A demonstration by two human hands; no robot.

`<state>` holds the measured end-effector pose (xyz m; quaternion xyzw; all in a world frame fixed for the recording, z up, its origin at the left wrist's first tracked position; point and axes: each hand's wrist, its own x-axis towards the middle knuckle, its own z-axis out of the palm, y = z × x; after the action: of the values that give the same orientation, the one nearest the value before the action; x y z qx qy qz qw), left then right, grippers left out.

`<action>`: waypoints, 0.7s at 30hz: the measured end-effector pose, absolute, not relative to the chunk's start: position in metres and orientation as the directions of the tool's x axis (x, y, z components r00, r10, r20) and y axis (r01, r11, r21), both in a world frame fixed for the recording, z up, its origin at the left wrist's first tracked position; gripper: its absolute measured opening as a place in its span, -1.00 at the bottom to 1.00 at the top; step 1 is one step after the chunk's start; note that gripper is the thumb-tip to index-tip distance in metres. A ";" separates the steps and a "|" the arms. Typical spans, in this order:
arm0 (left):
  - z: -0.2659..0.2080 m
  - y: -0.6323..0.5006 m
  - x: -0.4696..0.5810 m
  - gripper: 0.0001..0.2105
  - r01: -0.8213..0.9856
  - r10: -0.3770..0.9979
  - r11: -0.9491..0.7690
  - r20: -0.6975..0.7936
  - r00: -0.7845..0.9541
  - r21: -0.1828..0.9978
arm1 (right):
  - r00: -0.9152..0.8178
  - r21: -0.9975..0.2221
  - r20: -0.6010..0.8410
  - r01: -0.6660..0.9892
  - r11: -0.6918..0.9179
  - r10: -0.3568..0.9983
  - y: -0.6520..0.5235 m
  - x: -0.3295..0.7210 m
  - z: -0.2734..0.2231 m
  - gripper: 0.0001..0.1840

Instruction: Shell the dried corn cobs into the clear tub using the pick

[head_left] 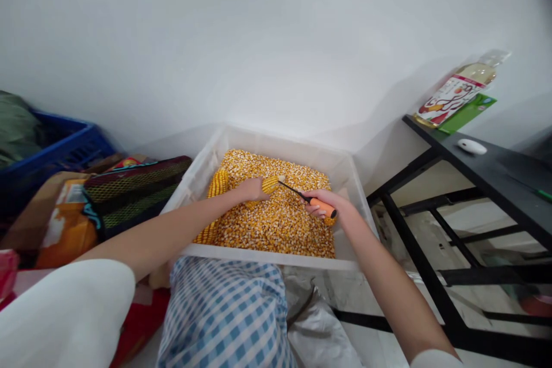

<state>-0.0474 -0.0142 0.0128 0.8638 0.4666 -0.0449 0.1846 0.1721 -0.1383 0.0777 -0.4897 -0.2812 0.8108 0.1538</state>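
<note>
My left hand (252,190) is closed around an ear of corn (271,184), whose pale tip points right. In my right hand (321,200) is a screwdriver (322,207) with an orange handle and a thin dark shaft. The shaft's end meets the corn near its tip, or lies just in front of it; I cannot tell which. Both hands are over a white plastic bin (267,254) that holds many loose yellow kernels (267,230). More whole ears (217,190) lie along the bin's left side.
A black table (495,167) on the right carries a bottle (457,95), a green box (468,114) and a white mouse (472,146). To the left are a blue crate (64,146), a mesh bag (133,192) and an orange package (66,230). The wall stands behind the bin.
</note>
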 end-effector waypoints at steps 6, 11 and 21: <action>0.008 -0.012 -0.047 -0.41 0.813 0.794 -0.528 -0.197 0.575 0.245 | -0.432 -0.594 -0.736 0.043 -0.803 0.521 -0.138 0.170 0.080 -0.73; 0.009 -0.013 -0.047 -0.45 0.812 0.792 -0.524 -0.202 0.576 0.258 | -0.456 -0.566 -0.738 0.018 -0.824 0.497 -0.138 0.169 0.080 -0.72; 0.017 -0.016 -0.050 -0.53 0.759 0.736 -0.596 -0.199 0.647 0.263 | -0.416 -0.560 -0.746 -0.034 -0.828 0.521 -0.137 0.153 0.085 -0.71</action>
<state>-0.0502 -0.0156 0.0168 0.8926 0.4187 -0.0346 0.1635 0.1533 -0.1369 0.0854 -0.5124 -0.2375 0.8072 0.1718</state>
